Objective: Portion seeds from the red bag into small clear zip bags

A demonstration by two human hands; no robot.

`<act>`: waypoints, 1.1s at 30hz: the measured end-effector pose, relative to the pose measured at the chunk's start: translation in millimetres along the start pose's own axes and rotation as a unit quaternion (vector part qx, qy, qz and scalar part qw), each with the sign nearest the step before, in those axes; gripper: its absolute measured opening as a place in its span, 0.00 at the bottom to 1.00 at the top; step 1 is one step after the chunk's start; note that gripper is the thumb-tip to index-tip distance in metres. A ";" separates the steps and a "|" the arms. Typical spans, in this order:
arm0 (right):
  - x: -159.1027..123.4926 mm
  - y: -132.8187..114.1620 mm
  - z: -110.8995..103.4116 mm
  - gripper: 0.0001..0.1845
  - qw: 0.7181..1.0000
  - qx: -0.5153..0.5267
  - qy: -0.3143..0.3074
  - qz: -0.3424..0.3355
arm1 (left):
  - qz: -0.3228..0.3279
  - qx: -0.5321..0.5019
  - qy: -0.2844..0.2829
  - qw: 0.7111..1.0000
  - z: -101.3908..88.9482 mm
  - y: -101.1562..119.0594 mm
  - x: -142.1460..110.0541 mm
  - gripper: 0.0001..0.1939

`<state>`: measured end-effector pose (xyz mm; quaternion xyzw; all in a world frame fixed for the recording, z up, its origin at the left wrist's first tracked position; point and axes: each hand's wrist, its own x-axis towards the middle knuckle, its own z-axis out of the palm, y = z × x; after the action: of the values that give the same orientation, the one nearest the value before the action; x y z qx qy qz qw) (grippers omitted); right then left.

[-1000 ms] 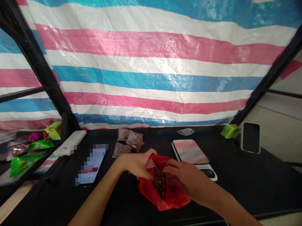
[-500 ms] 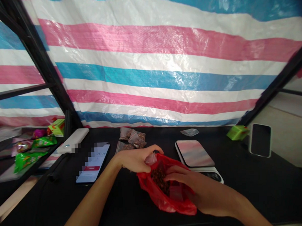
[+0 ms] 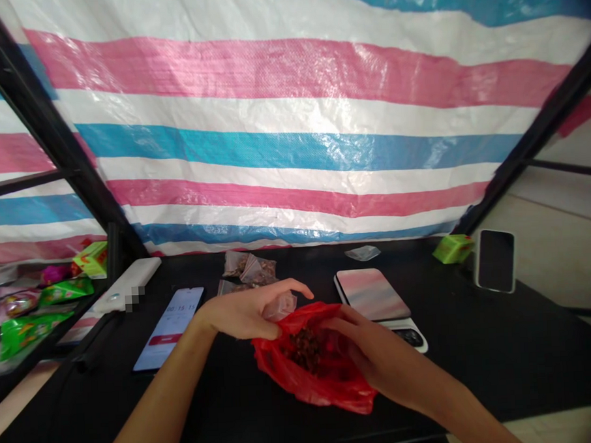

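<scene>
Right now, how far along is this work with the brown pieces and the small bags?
Done, it seems: a few filled small clear bags lie farther back. In hand: the left hand holds another small clear bag, and the right hand is at the red plastic bag. Left: brown pieces remain in the red plastic bag.

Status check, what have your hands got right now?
Left hand pinching small clear bag. Right hand in red bag mouth, by brown pieces. Phone beside left forearm.
</scene>
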<state>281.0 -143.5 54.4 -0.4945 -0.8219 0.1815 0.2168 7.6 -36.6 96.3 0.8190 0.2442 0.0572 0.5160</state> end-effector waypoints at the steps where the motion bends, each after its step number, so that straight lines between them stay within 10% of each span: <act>1: 1.2 0.3 2.0 0.31 1.000 0.018 -0.012 0.007 | 0.000 0.019 -0.014 1.000 -0.3 -2.8 0.4 0.37; 10: 16.1 0.0 21.0 0.22 0.999 0.024 0.001 0.026 | -0.096 0.087 0.005 0.992 6.7 -25.3 11.7 0.43; 17: 14.7 -0.9 29.6 0.49 0.994 -0.075 -0.081 0.005 | -0.014 0.037 0.014 0.999 11.5 -22.9 18.1 0.29; 33: 6.7 -19.8 28.0 0.18 0.978 -0.194 -0.078 0.003 | -0.043 -0.003 0.061 0.997 15.6 -26.6 22.8 0.29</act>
<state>248.7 -148.7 42.2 -0.5140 -0.8543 0.0578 0.0514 23.8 -29.7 62.3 0.8015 0.3100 0.0853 0.5042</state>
